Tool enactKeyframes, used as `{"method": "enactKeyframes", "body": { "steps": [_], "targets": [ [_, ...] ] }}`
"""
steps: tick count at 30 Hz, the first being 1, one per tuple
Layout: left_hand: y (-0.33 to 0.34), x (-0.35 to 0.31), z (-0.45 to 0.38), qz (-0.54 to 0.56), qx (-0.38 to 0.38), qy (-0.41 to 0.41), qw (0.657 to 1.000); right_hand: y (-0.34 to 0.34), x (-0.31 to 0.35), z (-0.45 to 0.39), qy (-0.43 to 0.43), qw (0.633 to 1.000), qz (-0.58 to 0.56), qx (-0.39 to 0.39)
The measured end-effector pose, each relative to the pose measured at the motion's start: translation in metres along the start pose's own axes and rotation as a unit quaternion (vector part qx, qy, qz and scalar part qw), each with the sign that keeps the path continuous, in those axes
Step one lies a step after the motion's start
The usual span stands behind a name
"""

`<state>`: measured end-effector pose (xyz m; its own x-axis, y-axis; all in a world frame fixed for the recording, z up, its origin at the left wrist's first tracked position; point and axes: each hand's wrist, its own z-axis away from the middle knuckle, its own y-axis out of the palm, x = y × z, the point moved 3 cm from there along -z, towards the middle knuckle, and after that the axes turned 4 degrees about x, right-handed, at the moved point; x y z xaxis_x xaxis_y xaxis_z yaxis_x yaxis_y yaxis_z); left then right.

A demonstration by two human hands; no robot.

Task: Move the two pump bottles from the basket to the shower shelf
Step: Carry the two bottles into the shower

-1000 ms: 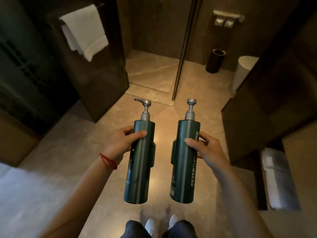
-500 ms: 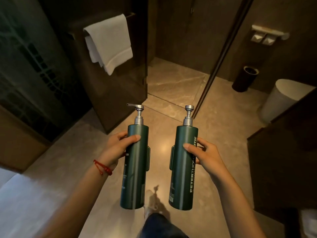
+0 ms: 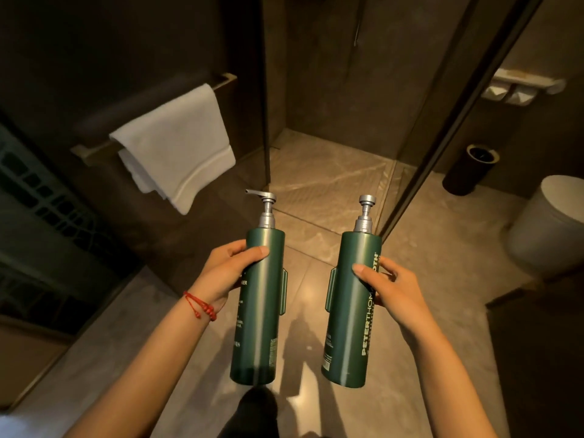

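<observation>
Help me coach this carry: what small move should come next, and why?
Probably step forward through the shower opening. The left hand and right hand each hold a green pump bottle upright, and no shelf is visible yet.

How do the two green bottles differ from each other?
The left bottle shows its pump spout sticking out to the left; the right bottle shows only a round pump top. The right bottle shows large white lettering running up its side; the left bottle shows only small print. The left hand holds one, the right hand the other. Both are tall, dark green, upright, with silver pumps and a side bracket.
</observation>
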<state>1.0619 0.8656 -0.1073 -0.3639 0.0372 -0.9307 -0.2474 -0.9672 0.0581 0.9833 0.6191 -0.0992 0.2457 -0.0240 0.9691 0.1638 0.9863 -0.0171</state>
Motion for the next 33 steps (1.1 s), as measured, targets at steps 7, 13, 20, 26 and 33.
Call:
{"method": "enactKeyframes", "body": {
  "steps": [7,13,20,26,33],
  "targets": [
    [0.004,-0.048,-0.154,-0.025,0.049,0.008,0.998,-0.011,0.026,-0.134,-0.002,0.998,-0.005,-0.055],
    [0.019,-0.094,-0.273,-0.012,0.066,-0.004,0.998,-0.03,0.058,-0.242,-0.004,0.997,0.005,-0.082],
    [0.051,-0.139,-0.394,-0.021,0.132,-0.015,0.991,-0.07,0.084,-0.359,-0.017,0.995,0.021,-0.094],
    [0.095,-0.174,-0.512,-0.022,0.104,-0.018,0.994,-0.12,0.116,-0.486,-0.033,0.997,0.048,-0.049],
    [0.129,-0.223,-0.612,0.009,0.044,-0.008,0.999,-0.163,0.17,-0.609,-0.036,0.998,0.054,-0.016]
  ]
}}
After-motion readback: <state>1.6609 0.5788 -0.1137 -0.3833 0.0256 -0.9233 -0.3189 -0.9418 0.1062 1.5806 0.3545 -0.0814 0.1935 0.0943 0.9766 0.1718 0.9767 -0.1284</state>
